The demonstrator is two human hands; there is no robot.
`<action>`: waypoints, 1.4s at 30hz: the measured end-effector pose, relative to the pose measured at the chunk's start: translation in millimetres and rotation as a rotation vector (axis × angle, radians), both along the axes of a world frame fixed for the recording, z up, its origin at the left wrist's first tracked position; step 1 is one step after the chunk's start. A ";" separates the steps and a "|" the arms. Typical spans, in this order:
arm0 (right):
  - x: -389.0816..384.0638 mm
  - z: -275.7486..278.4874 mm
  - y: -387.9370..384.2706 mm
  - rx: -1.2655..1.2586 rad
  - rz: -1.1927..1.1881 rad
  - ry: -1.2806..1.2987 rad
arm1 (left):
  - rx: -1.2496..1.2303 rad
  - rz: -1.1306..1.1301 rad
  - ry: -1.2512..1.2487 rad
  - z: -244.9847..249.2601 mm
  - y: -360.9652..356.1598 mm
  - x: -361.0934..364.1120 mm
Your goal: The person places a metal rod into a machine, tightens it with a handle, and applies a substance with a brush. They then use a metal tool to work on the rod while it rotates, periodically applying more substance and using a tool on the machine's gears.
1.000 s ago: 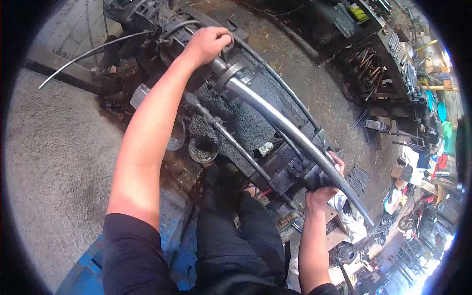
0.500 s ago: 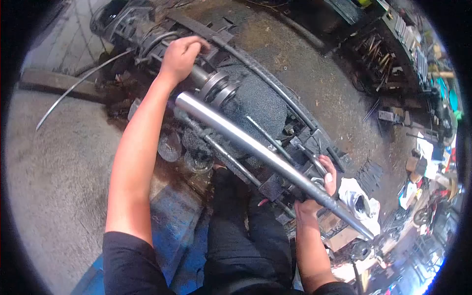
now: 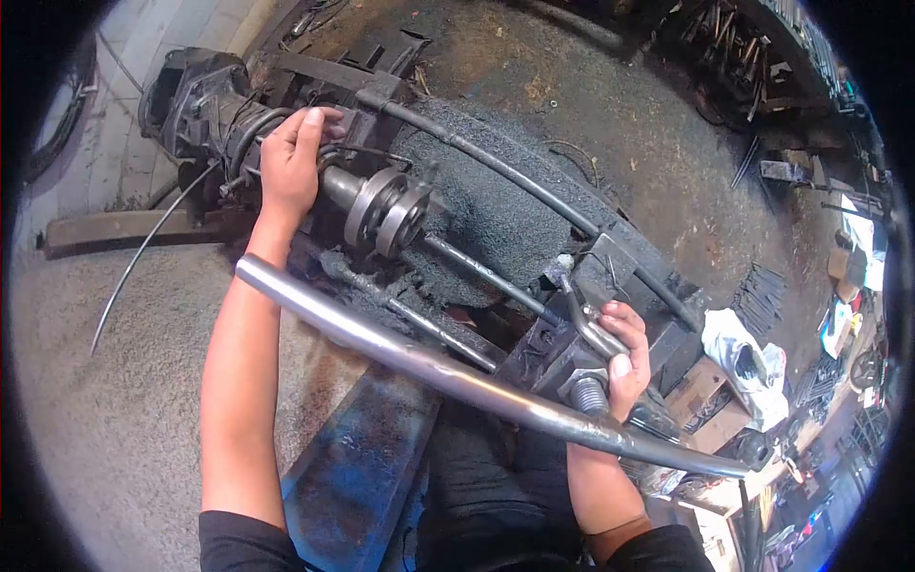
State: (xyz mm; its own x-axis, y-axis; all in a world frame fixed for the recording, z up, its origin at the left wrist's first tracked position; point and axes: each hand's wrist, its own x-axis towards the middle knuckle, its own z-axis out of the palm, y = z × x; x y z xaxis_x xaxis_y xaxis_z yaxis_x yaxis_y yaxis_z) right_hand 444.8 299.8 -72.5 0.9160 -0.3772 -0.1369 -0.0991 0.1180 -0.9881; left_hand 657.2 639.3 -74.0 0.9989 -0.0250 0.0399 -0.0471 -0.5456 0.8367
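Observation:
My left hand (image 3: 294,162) is at the machine's head end with its fingers curled; what lies under them is hidden. Just beside it are a steel shaft with two round flanges (image 3: 386,212) and a thin rod. My right hand (image 3: 625,360) is closed round a bent metal handle (image 3: 600,336) by a large threaded screw (image 3: 589,393). A long shiny round bar (image 3: 410,355) slants across the foreground, passing in front of both forearms; neither hand visibly grips it, and its support is not shown.
Dark metal shavings (image 3: 491,205) are heaped between the machine's long rails (image 3: 505,172). A thin curved rod (image 3: 143,250) sticks out at left. A blue metal plate (image 3: 353,462) lies near my legs. At right stand a white bag (image 3: 748,357) and an open carton (image 3: 705,400).
The view has shifted, and the shiny bar appears lower and further left. My right hand's grip on the bent handle shows more plainly. My left hand stays at the head end.

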 end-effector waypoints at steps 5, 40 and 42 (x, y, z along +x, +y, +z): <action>4.4 -1.2 10.0 0.017 -0.031 -0.030 | 0.021 -0.009 -0.005 -2.5 4.4 1.2; 16.1 -5.4 10.4 -0.116 0.074 -0.048 | 0.062 -0.002 -0.037 1.4 -1.1 -2.5; 16.6 -2.8 13.9 -0.091 0.048 -0.058 | -0.019 0.016 0.020 0.0 2.7 -1.5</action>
State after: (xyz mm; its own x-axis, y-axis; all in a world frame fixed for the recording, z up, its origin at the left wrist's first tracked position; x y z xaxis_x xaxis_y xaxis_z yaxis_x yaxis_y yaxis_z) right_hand 461.5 313.7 -75.2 0.9387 -0.3411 -0.0504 -0.0450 0.0236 -0.9987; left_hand 655.7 642.1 -74.0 0.9998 -0.0085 0.0206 -0.0220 -0.5304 0.8475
